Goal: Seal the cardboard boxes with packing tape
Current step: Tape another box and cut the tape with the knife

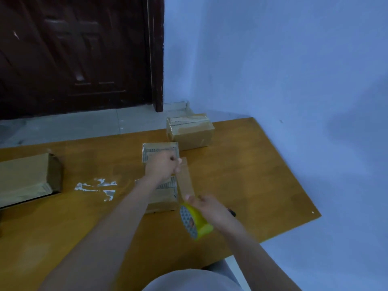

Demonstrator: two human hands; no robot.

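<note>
**Tape pulled out over the middle box**

Left of the middle box (pixel 160 192): a big box (pixel 27 177) on the table (pixel 241 160). Left hand (pixel 162 168) over the middle box, fingers curled, pinching the tape strip (pixel 185 179). Right of it, right hand (pixel 210 208) grips the yellow tape roll (pixel 195 223). Behind it, a taped box (pixel 190 131).

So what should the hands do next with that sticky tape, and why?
Probably lower the stretched tape strip onto the box below. The left hand pinches its free end, the right hand holds the yellow roll, and the strip hangs unstuck beside the box's right edge.
</note>
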